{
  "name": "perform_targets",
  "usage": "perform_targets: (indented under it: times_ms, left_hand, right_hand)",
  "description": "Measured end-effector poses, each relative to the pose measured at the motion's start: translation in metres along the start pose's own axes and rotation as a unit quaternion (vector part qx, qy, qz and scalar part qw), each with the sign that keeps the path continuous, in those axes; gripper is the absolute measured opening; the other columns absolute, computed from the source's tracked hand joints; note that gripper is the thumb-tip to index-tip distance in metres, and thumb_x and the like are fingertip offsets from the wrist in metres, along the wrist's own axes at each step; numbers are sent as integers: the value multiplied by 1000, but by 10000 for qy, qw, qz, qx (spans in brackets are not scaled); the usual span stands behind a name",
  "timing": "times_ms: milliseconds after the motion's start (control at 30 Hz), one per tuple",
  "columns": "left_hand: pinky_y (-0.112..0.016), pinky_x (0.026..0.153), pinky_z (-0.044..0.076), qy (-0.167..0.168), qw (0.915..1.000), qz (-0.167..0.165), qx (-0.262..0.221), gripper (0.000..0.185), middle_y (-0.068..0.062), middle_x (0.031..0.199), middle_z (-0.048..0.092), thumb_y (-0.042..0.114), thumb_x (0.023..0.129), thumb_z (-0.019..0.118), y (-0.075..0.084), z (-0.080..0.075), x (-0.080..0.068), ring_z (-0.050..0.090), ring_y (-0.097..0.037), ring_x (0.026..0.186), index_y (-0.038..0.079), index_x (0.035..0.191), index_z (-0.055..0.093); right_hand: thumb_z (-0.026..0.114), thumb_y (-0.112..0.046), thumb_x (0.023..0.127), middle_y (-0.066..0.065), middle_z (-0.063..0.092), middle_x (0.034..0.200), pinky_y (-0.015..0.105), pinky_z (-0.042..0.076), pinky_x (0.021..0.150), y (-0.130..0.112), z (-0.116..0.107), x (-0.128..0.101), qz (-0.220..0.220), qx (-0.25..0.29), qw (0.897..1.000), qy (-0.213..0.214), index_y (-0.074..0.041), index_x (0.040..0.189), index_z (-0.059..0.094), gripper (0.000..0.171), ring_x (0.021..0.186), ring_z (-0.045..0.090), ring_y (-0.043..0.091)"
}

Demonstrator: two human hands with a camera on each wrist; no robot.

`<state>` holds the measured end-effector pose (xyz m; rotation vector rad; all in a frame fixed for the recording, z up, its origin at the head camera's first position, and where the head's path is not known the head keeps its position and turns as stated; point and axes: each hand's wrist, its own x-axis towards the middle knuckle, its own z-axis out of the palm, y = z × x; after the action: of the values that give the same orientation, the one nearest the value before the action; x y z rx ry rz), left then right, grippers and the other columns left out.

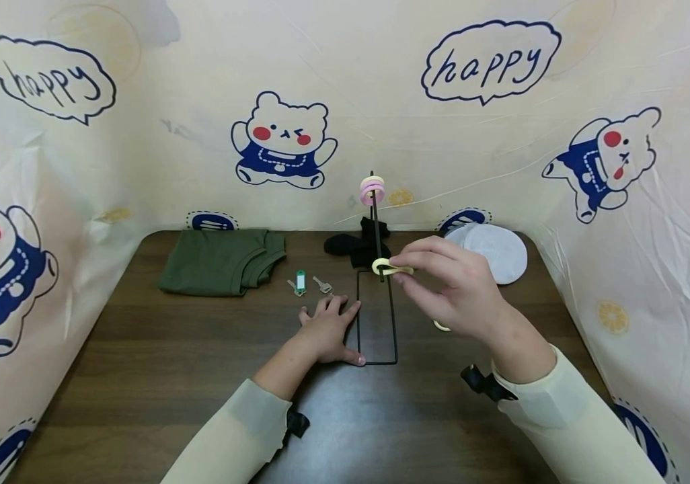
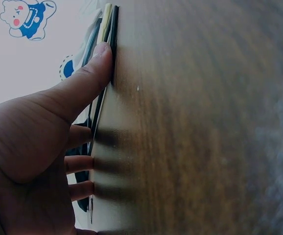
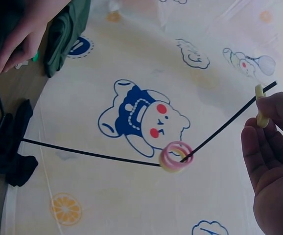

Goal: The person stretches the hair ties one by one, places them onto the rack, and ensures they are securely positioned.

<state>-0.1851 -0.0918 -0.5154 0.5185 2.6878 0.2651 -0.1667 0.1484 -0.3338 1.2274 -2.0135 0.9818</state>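
Observation:
A black wire stand [image 1: 396, 323] has a rectangular base on the table and a long rod reaching toward me. Pink and pale-yellow rings [image 3: 176, 156] hang together at the rod's bend. My right hand [image 1: 456, 289] pinches a yellow ring [image 1: 383, 267], which looks like a hair tie, between thumb and fingers at the rod's free end [image 3: 273, 84]. The ring appears to loop the tip. My left hand [image 1: 327, 333] rests on the table with fingers spread, its thumb [image 2: 95, 63] touching the base's near corner. Another yellow ring [image 1: 442, 326] lies partly hidden beneath my right hand.
Folded green cloth [image 1: 218, 262] lies at the back left. Keys [image 1: 323, 286] and a green key tag [image 1: 300, 282] sit beyond my left hand. Black socks [image 1: 345, 245] lie by the stand's far end. A round white item [image 1: 499, 252] is at the back right.

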Motion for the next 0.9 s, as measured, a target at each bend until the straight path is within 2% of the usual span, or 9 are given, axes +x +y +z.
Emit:
perform_targets:
  times_ms: [200, 433, 633, 800, 900]
  left_hand:
    - [-81, 108, 17, -1, 10000, 6, -27, 119, -7, 170, 18, 77, 72, 78, 0, -1, -1, 14, -40, 154, 29, 167, 24]
    - [-81, 108, 17, -31, 10000, -4, -20, 119, -7, 171, 18, 77, 72, 78, 1, -2, -1, 14, -40, 154, 30, 167, 23]
    - [-81, 108, 17, -10, 10000, -13, 22, 119, -6, 171, 17, 77, 72, 77, 1, -1, 0, 14, -39, 155, 31, 167, 22]
    - [-81, 108, 17, -31, 10000, -18, 6, 119, -6, 171, 17, 77, 72, 77, 1, -1, 0, 13, -39, 155, 31, 167, 22]
    - [-81, 108, 17, -37, 10000, -19, -16, 119, -6, 171, 17, 77, 72, 78, 1, -1, 0, 13, -39, 155, 31, 167, 23]
  right_hand:
    - [81, -2, 85, 4, 75, 104, 22, 53, 82, 13, 7, 1, 358, 20, 9993, 112, -6, 106, 80, 22, 88, 70, 16]
    - [80, 3, 83, 7, 75, 102, 30, 56, 78, 32, 19, 3, 549, 187, 9965, 598, -3, 105, 79, 23, 84, 70, 19]
    - [81, 2, 85, 8, 75, 103, 29, 56, 78, 43, 30, 5, 821, 344, 9923, 866, -2, 107, 79, 23, 87, 68, 20]
    - [81, 3, 85, 10, 73, 106, 24, 55, 78, 51, 41, 8, 1050, 406, 9877, 1089, 0, 111, 77, 26, 88, 68, 24]
    - [81, 6, 84, 13, 72, 105, 27, 57, 76, 56, 49, 11, 1275, 446, 9830, 1242, 1, 111, 77, 28, 87, 69, 27]
